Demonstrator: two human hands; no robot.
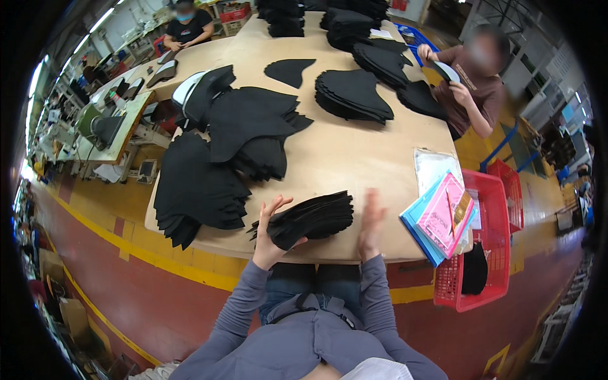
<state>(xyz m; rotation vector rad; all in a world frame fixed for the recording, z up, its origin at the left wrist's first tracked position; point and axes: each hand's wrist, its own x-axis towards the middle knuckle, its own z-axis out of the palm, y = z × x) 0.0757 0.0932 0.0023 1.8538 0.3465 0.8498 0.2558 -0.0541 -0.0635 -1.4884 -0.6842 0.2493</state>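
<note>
A fanned stack of black cut fabric pieces [316, 215] stands on edge near the table's front side. My left hand [271, 233] holds its left end, with some fingers stretched up behind it and a fingertip showing at the lower front. To the right of the stack, apart from it, my right hand [371, 221] is raised with its fingers straight and nothing in it; motion blurs it. Left of my left hand lies a large pile of black pieces [196, 183]. Another heap of black pieces [250, 123] sits just beyond.
Pink and blue booklets [443, 212] with a pen lie at the table's right edge, beside a red plastic basket [472, 297]. A black stack [353, 95] sits farther back. A co-worker [475, 82] at the right handles a curved piece; another person [188, 25] sits far left.
</note>
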